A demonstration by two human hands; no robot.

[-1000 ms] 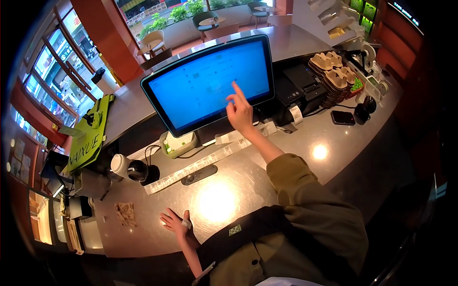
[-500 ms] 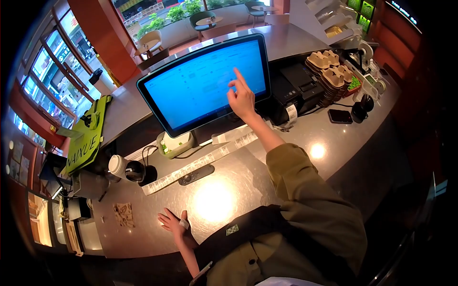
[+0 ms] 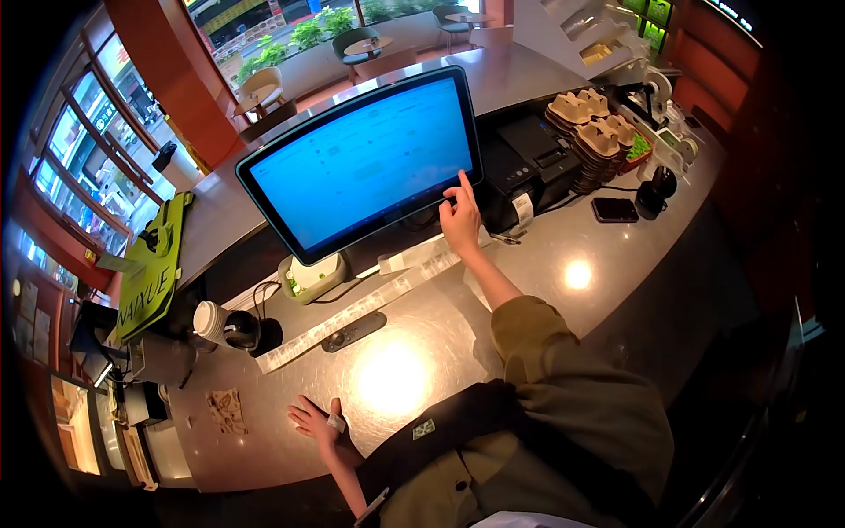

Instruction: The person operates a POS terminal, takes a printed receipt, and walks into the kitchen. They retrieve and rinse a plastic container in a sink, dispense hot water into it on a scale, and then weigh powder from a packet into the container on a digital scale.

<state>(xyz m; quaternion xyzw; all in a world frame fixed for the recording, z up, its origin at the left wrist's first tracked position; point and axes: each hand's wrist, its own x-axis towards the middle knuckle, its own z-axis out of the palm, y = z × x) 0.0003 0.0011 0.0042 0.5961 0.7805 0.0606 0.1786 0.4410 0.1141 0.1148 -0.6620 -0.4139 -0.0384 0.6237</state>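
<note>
The index finger of my right hand (image 3: 461,220) points at the lower right corner of a lit blue touchscreen (image 3: 365,163); the other fingers are partly curled and nothing shows in them. Whether the fingertip touches the glass I cannot tell. My left hand (image 3: 315,422) rests on the metal counter (image 3: 264,462) with its fingers spread, holding nothing. A long printed receipt strip (image 3: 352,312) runs below the screen, beside a dark remote-like device (image 3: 354,332).
Right of the screen are a black printer (image 3: 537,154), stacked cardboard cup carriers (image 3: 594,128) and a phone (image 3: 614,209). On the left stand paper cups (image 3: 211,321), a black scanner-like device (image 3: 240,330) and a green sign (image 3: 150,286). A brown patterned paper (image 3: 227,411) lies near my left hand.
My right hand has moved down from the middle right of the screen to its lower right corner. The view has shifted slightly. My left hand stays on the counter.
</note>
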